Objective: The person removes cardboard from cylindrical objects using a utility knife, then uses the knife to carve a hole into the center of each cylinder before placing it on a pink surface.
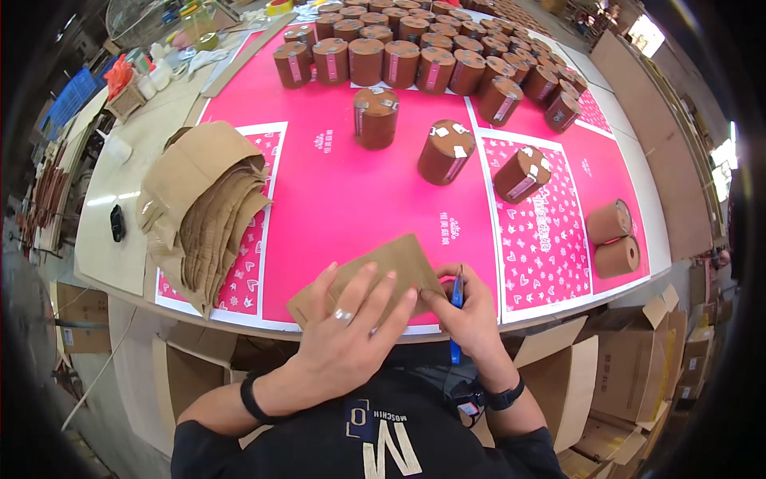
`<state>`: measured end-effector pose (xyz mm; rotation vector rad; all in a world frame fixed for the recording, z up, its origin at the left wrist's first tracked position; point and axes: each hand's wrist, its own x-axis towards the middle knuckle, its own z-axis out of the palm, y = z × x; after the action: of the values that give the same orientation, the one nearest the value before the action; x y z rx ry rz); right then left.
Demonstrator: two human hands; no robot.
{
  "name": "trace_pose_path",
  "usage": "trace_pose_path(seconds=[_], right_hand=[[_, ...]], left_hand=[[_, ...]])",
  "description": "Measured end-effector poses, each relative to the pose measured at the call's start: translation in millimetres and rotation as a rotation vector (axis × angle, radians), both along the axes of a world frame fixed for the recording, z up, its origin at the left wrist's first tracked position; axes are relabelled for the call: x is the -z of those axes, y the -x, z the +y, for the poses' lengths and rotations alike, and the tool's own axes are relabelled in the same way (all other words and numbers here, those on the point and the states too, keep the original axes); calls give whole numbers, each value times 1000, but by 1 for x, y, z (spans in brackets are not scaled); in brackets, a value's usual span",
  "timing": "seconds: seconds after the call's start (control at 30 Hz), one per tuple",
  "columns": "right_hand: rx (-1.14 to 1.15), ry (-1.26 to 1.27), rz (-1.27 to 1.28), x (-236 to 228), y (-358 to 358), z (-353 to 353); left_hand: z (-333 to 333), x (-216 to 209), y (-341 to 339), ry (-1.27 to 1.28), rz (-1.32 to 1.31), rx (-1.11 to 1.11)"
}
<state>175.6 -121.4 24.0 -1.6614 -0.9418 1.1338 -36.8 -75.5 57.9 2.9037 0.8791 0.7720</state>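
A flat piece of brown kraft cardboard (403, 255) lies at the table's near edge. My left hand (351, 335) rests over its left part, fingers spread and a ring on one of them. Thumb and fingers of my right hand (471, 311) are closed at the right edge of the cardboard. That same hand holds a blue utility knife (456, 319), upright along the palm. To the left of both hands stands a bulky stack of folded brown kraft sheets (199, 184).
Pink printed sheets (319, 184) cover the table. Several brown cylinders (375, 118) stand at the far side, others nearer, and two brown rolls (614, 239) lie at the right. A black object (117, 222) lies far left. Open cartons (558, 375) stand below the near edge.
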Motion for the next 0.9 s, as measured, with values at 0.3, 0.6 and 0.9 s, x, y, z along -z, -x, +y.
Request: trace_pose_path(seconds=[0.3, 0.6, 0.9], right_hand=[[5, -4, 267, -5, -2, -13], [5, -30, 400, 5, -1, -15], [-54, -125, 312, -21, 9, -15]], left_hand=[[-5, 32, -21, 277, -173, 65], [-1, 43, -17, 298, -297, 119], [3, 36, -20, 254, -338, 53]])
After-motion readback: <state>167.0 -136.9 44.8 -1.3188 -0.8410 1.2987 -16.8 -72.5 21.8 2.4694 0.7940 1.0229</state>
